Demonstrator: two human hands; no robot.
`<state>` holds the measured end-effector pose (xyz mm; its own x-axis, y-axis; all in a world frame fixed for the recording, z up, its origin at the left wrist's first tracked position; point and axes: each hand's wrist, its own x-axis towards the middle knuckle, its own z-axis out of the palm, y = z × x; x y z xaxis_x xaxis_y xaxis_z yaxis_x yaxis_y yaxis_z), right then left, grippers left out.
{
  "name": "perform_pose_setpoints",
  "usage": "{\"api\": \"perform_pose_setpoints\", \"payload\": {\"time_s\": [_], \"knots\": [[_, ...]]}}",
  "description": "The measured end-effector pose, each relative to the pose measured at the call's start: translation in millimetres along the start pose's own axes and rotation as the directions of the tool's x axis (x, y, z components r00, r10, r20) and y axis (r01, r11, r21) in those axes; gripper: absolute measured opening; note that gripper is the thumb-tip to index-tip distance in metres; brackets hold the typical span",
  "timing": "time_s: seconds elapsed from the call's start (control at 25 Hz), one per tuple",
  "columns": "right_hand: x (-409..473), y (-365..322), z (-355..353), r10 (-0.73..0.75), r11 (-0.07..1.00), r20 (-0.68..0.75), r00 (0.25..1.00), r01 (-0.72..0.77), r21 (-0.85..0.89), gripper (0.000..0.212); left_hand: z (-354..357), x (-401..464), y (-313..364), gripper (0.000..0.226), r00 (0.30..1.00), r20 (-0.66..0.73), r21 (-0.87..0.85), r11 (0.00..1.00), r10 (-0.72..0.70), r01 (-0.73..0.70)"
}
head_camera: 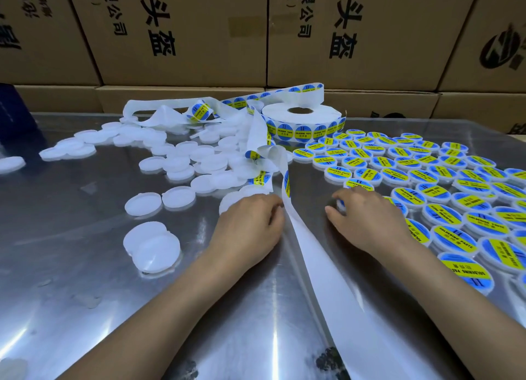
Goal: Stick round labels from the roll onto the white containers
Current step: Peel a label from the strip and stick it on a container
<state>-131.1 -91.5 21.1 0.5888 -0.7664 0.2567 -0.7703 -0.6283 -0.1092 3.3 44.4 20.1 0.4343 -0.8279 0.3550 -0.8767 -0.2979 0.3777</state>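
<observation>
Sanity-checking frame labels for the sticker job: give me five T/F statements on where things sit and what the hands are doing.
1. The labelled white round containers are grouped on the person's right side of the shiny metal table. True.
2. The white roll of blue-and-yellow round labels stands upright on its edge. False: it lies flat, core hole facing up.
3. The left hand pinches the white backing strip. True.
4. The right hand is raised clear of the table. False: it is down at the near edge of the labelled group.
5. The plain white unlabelled containers are stacked in neat rows. False: they lie scattered on the left.
</observation>
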Motion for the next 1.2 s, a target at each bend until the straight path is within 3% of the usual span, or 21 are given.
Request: {"api": "perform_pose_setpoints", "payload": {"time_s": [0.08,0.2,0.32,0.4,0.48,0.64,0.8,0.88,1.0,1.12,1.2], "knots": [[0,-2,3,-0.084,0.994,-0.024,0.996,0.085,0.061,0.033,0,1,0,0.036,0.998,0.013,-0.047,0.997,-0.062,0.063],[-3,-10,6,-0.239,0.914,-0.063,0.969,0.246,0.321,0.036,1,0,3,0.046,0.996,0.074,-0.021,0.998,-0.054,0.056],[-9,-21,11,-0.393,0.794,-0.055,0.918,0.369,0.483,0.035,3,1,3,0.044,0.995,0.074,-0.068,0.995,-0.072,0.077],[-10,-26,15,-0.461,0.735,-0.049,0.886,0.412,0.539,0.030,3,4,-1,0.030,0.991,0.068,-0.164,0.978,-0.117,0.127],[-10,-28,15,-0.407,0.690,-0.047,0.912,0.341,0.638,0.027,3,6,-3,0.011,0.987,0.062,-0.284,0.945,-0.149,0.161],[-7,-29,7,-0.163,0.525,0.056,0.985,0.038,0.851,0.027,1,9,0,0.022,0.981,0.068,-0.654,0.734,-0.183,0.182],[-8,-29,-3,-0.104,0.319,0.127,0.986,-0.088,0.944,0.019,2,10,1,0.025,0.991,0.095,-0.821,0.556,-0.095,0.132],[-9,-30,-6,-0.103,0.179,0.225,0.969,-0.204,0.962,0.029,2,12,1,0.025,0.994,0.106,-0.875,0.472,-0.028,0.107],[-9,-30,-10,-0.162,0.042,0.339,0.927,-0.337,0.941,0.044,0,11,1,0.026,0.989,0.093,-0.852,0.523,0.114,0.019],[-11,-29,-15,-0.166,-0.047,0.327,0.930,-0.339,0.940,0.028,-1,8,2,0.019,0.963,0.184,-0.870,0.489,0.198,0.066],[-13,-27,-19,-0.176,-0.101,0.332,0.927,-0.352,0.930,0.013,-1,10,3,0.007,0.947,0.300,-0.883,0.411,0.117,0.229]]}}
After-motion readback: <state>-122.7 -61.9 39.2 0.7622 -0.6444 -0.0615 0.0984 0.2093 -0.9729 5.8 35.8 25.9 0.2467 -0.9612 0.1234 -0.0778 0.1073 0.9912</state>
